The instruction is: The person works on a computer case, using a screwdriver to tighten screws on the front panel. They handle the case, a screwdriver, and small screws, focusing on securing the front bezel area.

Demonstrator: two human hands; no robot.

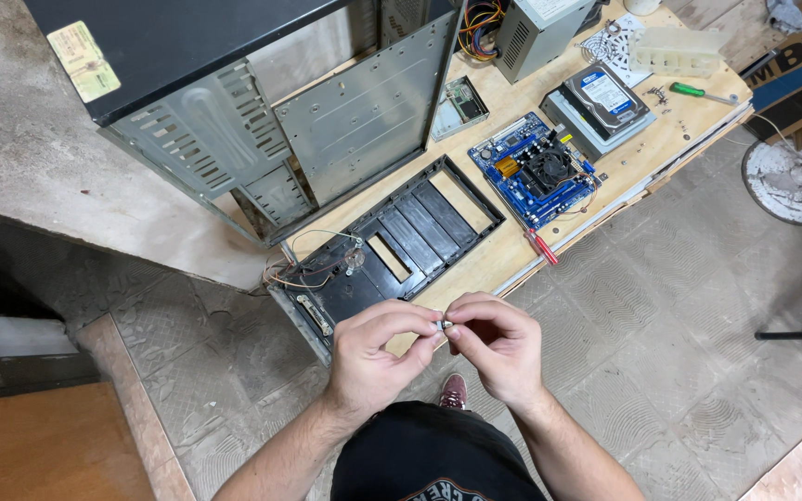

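Note:
My left hand [378, 348] and my right hand [496, 341] meet in front of my chest, fingertips pinched together on a tiny silvery part [444, 325], too small to identify. They hover over the near edge of a wooden board [503, 255]. Just beyond them lies a black plastic computer front panel [401, 243] with thin wires [313, 264] at its left end. A blue motherboard [538, 169] with a black fan lies further right.
An open metal computer case [290, 121] stands at the back left. A hard drive [605, 100], power supply [540, 32], green-handled screwdriver [698, 92], red-handled tool [540, 247] and clear plastic box [678, 48] lie on the board. Patterned floor tiles [679, 325] spread below.

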